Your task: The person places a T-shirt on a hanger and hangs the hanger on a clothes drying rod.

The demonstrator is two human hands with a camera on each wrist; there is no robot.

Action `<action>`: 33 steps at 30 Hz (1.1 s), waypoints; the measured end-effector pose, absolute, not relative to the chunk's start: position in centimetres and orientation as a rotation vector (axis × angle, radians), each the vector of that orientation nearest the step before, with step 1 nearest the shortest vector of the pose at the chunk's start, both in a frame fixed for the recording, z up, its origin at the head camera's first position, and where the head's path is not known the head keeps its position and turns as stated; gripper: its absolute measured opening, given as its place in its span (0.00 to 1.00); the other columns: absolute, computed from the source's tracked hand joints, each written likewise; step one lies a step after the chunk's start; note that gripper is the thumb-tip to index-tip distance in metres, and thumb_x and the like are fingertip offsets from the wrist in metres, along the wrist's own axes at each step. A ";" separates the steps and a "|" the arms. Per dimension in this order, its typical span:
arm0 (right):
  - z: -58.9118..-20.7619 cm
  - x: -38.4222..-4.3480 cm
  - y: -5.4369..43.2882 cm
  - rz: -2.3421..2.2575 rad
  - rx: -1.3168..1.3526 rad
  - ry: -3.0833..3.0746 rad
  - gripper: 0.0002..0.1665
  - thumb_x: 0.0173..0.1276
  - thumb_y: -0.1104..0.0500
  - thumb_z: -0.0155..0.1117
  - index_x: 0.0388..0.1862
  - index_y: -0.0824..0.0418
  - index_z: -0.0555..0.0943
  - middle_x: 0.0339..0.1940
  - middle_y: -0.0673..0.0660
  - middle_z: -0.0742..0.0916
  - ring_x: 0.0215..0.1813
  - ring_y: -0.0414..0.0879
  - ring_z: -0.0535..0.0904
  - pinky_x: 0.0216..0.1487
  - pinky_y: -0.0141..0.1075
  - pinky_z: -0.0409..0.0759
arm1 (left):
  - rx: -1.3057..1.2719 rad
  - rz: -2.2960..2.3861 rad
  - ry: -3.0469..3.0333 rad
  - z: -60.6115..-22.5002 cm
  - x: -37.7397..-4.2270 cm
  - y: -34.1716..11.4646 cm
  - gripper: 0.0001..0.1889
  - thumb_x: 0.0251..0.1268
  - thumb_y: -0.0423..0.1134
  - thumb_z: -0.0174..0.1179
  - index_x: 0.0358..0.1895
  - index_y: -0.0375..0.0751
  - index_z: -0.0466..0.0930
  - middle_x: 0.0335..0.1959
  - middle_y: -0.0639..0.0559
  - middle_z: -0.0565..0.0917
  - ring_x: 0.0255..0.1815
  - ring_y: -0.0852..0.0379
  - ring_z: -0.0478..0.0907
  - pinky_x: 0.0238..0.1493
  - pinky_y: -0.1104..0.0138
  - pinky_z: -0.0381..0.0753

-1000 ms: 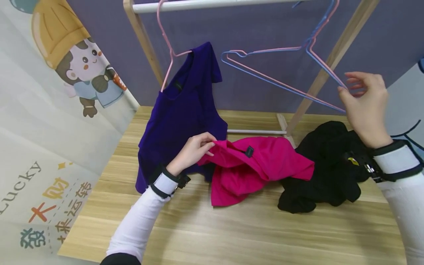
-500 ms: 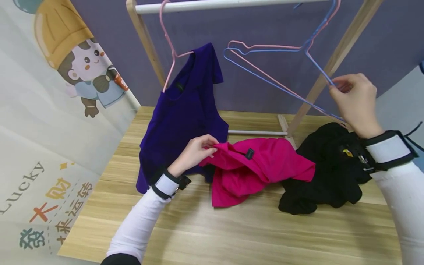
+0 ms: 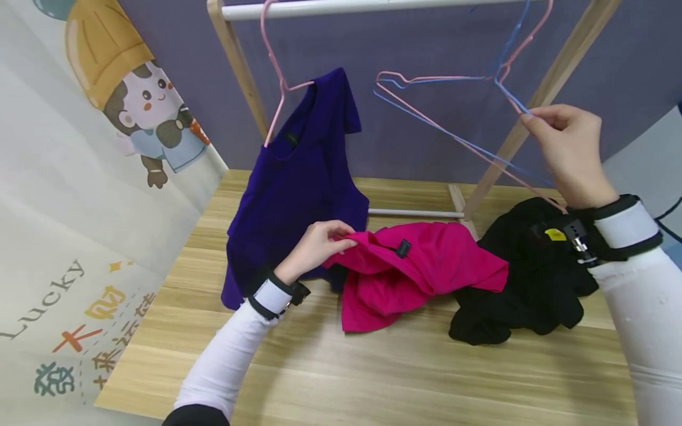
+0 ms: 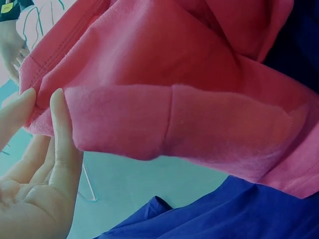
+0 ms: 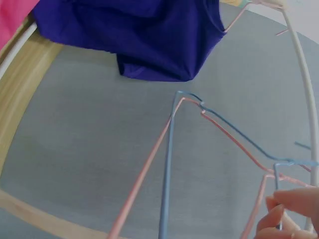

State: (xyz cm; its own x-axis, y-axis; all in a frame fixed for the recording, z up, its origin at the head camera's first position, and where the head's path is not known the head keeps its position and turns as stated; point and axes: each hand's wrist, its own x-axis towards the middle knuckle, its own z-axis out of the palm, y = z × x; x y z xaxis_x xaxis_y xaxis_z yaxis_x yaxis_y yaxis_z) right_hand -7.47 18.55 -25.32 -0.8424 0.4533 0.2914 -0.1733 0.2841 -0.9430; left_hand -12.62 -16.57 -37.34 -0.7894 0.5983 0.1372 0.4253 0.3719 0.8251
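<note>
A worktop (image 3: 330, 373) with a pale wood-grain top fills the lower part of the head view, backed by a grey-purple wall (image 3: 426, 142) at 12 o'clock. A whitish cloth (image 3: 37, 195), printed with a cartoon figure in a yellow hat and the word "Lucky", covers the side from 7 to 11 o'clock. Against the wall stands a rack with wooden uprights and a white rail (image 3: 394, 6); a purple top (image 3: 298, 183) hangs there on a pink hanger (image 3: 274, 62). The pink garment (image 3: 431, 260) lies crumpled on the worktop, at 4 o'clock from the view's centre, with the purple top at its 10 o'clock and a bunched black garment (image 3: 522, 278) touching it at 3 o'clock. It is bright and plain, its opening slack and gaping, with a small dark label toward 10 o'clock; the left wrist view shows a folded band crossed by a seam. At its 9 o'clock, the person's left grip (image 3: 325, 245) pinches the edge between thumb and finger. At its 2 o'clock, the right grip (image 3: 572, 148) pinches the wire of a blue hanger (image 5: 167, 174), the tips nearly together, with a second pink hanger (image 5: 143, 174) crossing just beside it.
</note>
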 end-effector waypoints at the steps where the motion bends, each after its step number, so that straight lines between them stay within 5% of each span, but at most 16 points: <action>1: -25.2 -7.4 18.5 1.656 -0.240 -1.999 0.06 0.56 0.57 0.64 0.33 0.56 0.81 0.28 0.48 0.79 0.31 0.36 0.69 0.28 0.20 0.66 | 0.917 1.381 2.442 -37.4 -12.6 -16.6 0.10 0.51 0.34 0.63 0.37 0.34 0.80 0.31 0.46 0.83 0.21 0.62 0.77 0.26 0.70 0.77; 5: -24.8 -7.0 18.5 1.849 -0.197 -1.826 0.13 0.51 0.58 0.68 0.35 0.63 0.81 0.29 0.51 0.80 0.28 0.39 0.71 0.25 0.21 0.69 | 0.896 1.374 2.441 -37.4 -12.7 -16.7 0.12 0.50 0.36 0.64 0.38 0.35 0.81 0.30 0.47 0.83 0.20 0.63 0.77 0.25 0.70 0.76; 8: -24.6 -6.3 18.7 1.905 -0.154 -1.764 0.15 0.49 0.59 0.70 0.36 0.65 0.81 0.26 0.53 0.79 0.23 0.42 0.66 0.16 0.26 0.61 | 0.885 1.394 2.421 -37.4 -12.6 -16.7 0.12 0.49 0.38 0.65 0.37 0.36 0.81 0.29 0.48 0.83 0.20 0.62 0.77 0.24 0.69 0.76; 14: -25.1 -4.3 19.2 1.912 -0.082 -1.776 0.12 0.52 0.63 0.67 0.35 0.69 0.81 0.21 0.53 0.78 0.21 0.42 0.62 0.17 0.29 0.56 | 0.890 1.418 2.396 -37.4 -12.5 -16.7 0.12 0.50 0.40 0.64 0.36 0.36 0.81 0.26 0.48 0.83 0.21 0.60 0.78 0.23 0.68 0.76; 25: -27.9 1.7 21.1 1.454 -0.280 -2.293 0.09 0.60 0.62 0.60 0.40 0.58 0.81 0.26 0.43 0.77 0.28 0.38 0.66 0.26 0.23 0.64 | 0.906 1.460 2.376 -37.7 -12.5 -16.5 0.11 0.51 0.37 0.64 0.36 0.33 0.80 0.29 0.44 0.83 0.22 0.52 0.79 0.26 0.63 0.78; 33: -30.0 4.6 22.8 1.247 -0.261 -2.358 0.14 0.60 0.68 0.57 0.34 0.48 0.81 0.28 0.36 0.77 0.32 0.34 0.64 0.30 0.20 0.61 | 0.910 1.430 2.421 -37.7 -12.7 -16.7 0.10 0.51 0.39 0.64 0.34 0.36 0.81 0.24 0.48 0.83 0.20 0.60 0.78 0.22 0.70 0.74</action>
State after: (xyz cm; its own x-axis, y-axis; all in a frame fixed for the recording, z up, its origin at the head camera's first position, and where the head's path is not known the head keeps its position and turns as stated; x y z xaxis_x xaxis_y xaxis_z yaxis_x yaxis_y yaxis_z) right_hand 4.65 22.81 -30.04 -0.8776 0.3693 0.3058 -0.0448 0.5718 -0.8192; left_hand -12.74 -16.68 -37.74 -0.7946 0.5898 0.1440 0.4107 0.3476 0.8429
